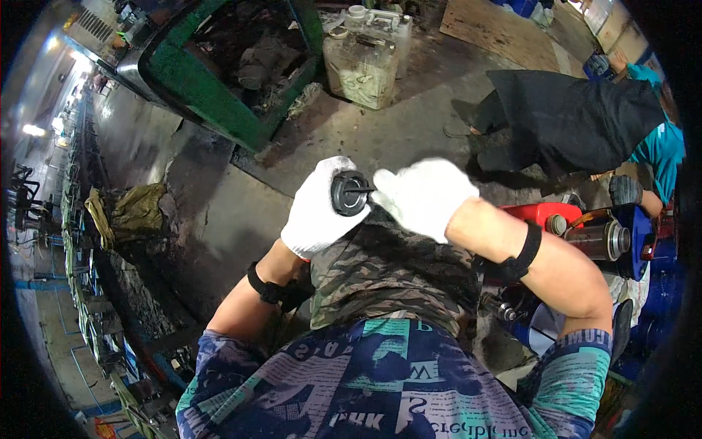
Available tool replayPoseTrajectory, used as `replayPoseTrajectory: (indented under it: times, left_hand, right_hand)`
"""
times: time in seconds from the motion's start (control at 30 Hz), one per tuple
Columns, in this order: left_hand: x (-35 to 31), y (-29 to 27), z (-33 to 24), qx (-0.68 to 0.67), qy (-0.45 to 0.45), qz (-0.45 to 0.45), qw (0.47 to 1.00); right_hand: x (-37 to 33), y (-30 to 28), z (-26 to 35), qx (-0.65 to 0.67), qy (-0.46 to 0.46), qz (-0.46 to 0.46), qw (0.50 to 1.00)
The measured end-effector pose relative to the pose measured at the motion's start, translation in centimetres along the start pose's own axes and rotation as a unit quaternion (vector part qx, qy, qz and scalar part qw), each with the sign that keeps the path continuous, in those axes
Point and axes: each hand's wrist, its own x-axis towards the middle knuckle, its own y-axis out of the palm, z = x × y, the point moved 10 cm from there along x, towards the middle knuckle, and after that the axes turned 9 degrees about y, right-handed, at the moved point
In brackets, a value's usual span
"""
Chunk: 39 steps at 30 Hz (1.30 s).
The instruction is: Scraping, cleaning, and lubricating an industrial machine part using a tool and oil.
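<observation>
Oily workshop floor [409,132] | left hand [316,208] grips round black cap [349,193] | right hand [424,196] pinches its thin stem

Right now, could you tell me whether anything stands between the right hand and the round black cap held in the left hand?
Nothing visible does. The left hand holds the black cap, and the right hand meets it directly through a thin dark piece at the cap's face.

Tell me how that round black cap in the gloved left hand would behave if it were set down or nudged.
The round black cap looks like rigid moulded plastic, so probably stiff and light. Its circular rim suggests it could roll if it landed on edge. The left hand cups it while the right hand pinches a thin piece at its centre; cotton gloves may slip.
</observation>
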Motion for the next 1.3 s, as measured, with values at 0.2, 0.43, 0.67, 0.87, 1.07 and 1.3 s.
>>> replayPoseTrajectory:
  times: [0.2, 0.43, 0.67, 0.87, 1.07, 1.3]
  left_hand:
    - [0.7, 0.4, 0.8, -0.041, -0.041, 0.017, 0.998]
    - [0.7, 1.0, -0.5, 0.023, 0.027, -0.021, 0.999]
    - [1.3, 0.1, -0.5, 0.03, 0.065, -0.079, 0.994]
    - [1.5, 0.1, -0.3, -0.008, 0.005, 0.051, 0.999]
    - [2.3, 0.5, -0.1, -0.017, 0.011, 0.063, 0.998]
    - [0.5, -0.5, 0.3, 0.067, 0.077, -0.145, 0.984]
  right_hand:
    - [-0.1, 2.0, -0.9, 0.036, 0.033, 0.01, 0.999]
    - [-3.2, 8.8, 1.3, 0.706, 0.219, 0.283, 0.611]
    - [-1.8, 7.0, -0.9, 0.607, 0.232, 0.253, 0.717]
    - [0.7, -1.1, -0.1, -0.052, -0.074, -0.044, 0.995]
    - [0.3, 2.5, -0.9, 0.104, 0.073, 0.021, 0.992]
    - [-2.5, 7.8, 2.1, 0.734, 0.209, 0.283, 0.581]
